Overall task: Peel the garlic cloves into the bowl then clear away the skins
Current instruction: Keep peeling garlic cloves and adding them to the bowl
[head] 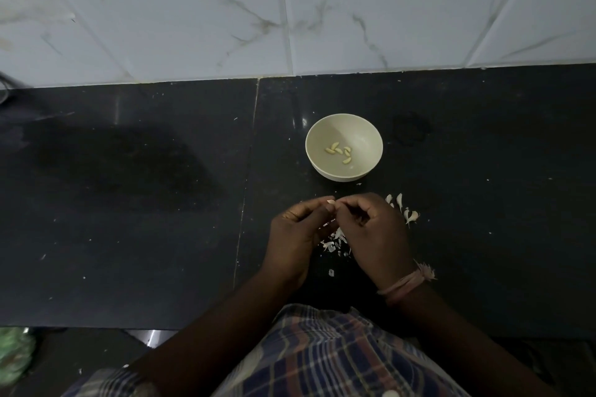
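Two of your hands meet at the centre of a dark, polished stone surface (129,203) flecked with pale crumbs. Going from the left: your left hand (298,235) is curled, thumb and forefinger closed narrow on a small pale garlic clove (331,202). That clove sits right at the tips, pinched between both hands, only a sliver of it showing. Your right hand (374,235) is curled too, its fingers (350,203) pinching the same clove from the other side; a frayed pinkish thread band (404,284) wraps that wrist. Under and between the hands lie thin, papery white skins (333,242), torn and flaky, with more curled skins (404,211) just beside the right hand's knuckles. Beyond the hands, near but apart, stands a round, smooth cream bowl (322,167) holding several small glossy peeled cloves (338,151), crescent shaped. Behind the surface rises a wall of glossy white marble-veined tiles (193,10). A checked shirt (322,358) fills the bottom edge.
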Action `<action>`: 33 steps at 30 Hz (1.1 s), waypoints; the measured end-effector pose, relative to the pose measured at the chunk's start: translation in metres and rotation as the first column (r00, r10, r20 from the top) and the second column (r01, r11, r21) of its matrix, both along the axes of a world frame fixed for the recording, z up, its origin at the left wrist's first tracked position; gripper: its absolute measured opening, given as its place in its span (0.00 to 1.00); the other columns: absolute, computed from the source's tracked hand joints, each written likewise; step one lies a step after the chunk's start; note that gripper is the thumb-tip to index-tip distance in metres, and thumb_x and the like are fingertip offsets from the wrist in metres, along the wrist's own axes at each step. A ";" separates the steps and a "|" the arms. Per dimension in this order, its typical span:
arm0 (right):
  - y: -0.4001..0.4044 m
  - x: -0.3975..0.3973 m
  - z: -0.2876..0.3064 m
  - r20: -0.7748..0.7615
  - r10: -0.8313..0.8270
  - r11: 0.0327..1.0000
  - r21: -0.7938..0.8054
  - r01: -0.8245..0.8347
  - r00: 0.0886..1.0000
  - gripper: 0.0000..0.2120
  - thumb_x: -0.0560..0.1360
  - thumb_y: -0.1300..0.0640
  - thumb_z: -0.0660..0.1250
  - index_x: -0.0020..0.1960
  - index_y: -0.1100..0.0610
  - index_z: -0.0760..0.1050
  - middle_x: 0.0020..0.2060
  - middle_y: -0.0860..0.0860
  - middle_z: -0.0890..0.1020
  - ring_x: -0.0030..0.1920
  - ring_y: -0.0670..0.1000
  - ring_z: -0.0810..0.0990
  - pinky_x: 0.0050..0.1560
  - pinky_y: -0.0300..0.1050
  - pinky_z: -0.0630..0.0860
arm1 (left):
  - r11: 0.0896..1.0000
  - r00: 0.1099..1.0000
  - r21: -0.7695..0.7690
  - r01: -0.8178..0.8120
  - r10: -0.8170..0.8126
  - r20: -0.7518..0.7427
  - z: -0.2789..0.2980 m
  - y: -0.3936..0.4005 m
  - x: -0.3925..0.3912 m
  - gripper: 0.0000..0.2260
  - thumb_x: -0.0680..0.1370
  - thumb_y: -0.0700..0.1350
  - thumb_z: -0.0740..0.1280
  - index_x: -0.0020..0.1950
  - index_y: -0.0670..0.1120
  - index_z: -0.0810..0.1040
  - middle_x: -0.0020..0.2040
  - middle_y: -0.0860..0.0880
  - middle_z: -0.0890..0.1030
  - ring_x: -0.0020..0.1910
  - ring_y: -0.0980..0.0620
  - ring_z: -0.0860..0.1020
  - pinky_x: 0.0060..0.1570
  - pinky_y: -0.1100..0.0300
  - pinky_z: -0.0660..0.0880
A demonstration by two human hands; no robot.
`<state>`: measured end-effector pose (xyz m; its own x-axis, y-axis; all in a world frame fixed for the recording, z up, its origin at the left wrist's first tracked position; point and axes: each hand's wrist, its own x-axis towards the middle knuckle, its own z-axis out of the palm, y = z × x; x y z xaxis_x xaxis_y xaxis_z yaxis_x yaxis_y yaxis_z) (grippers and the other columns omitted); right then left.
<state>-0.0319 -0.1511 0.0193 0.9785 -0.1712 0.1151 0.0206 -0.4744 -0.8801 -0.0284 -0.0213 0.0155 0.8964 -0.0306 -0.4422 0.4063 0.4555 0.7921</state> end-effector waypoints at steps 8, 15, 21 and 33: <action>-0.006 0.001 0.002 0.097 0.088 0.988 -0.138 -0.075 0.991 0.07 0.77 0.62 0.71 0.54 0.57 0.84 0.47 0.49 0.84 0.49 0.44 0.81 0.52 0.38 0.77 | 0.976 0.992 0.212 0.058 -0.080 0.097 0.009 0.001 0.000 0.07 0.79 0.37 0.70 0.55 0.40 0.86 0.50 0.38 0.86 0.54 0.37 0.85 0.61 0.41 0.79; -0.005 0.003 0.000 0.070 0.081 0.987 -0.145 -0.070 0.994 0.03 0.74 0.63 0.72 0.47 0.57 0.82 0.42 0.47 0.82 0.43 0.43 0.79 0.44 0.37 0.77 | 0.867 0.973 0.489 0.096 -0.185 0.138 0.014 0.007 0.002 0.07 0.78 0.40 0.72 0.54 0.46 0.88 0.47 0.50 0.88 0.49 0.51 0.86 0.55 0.51 0.82; -0.003 0.007 -0.003 0.030 0.095 0.973 -0.213 -0.087 0.995 0.02 0.73 0.62 0.71 0.44 0.56 0.81 0.39 0.48 0.81 0.39 0.45 0.78 0.41 0.40 0.75 | 0.808 0.946 0.575 0.126 -0.272 0.175 0.016 0.012 0.004 0.07 0.79 0.40 0.71 0.54 0.46 0.88 0.45 0.52 0.88 0.47 0.54 0.86 0.48 0.62 0.80; -0.001 0.005 -0.005 -0.017 0.059 0.944 -0.323 -0.061 0.998 0.04 0.72 0.63 0.71 0.41 0.57 0.77 0.38 0.52 0.79 0.39 0.54 0.77 0.39 0.52 0.75 | 0.839 0.953 0.498 0.218 -0.294 0.077 0.012 0.012 0.007 0.06 0.79 0.43 0.72 0.53 0.48 0.88 0.48 0.49 0.88 0.52 0.48 0.86 0.61 0.43 0.79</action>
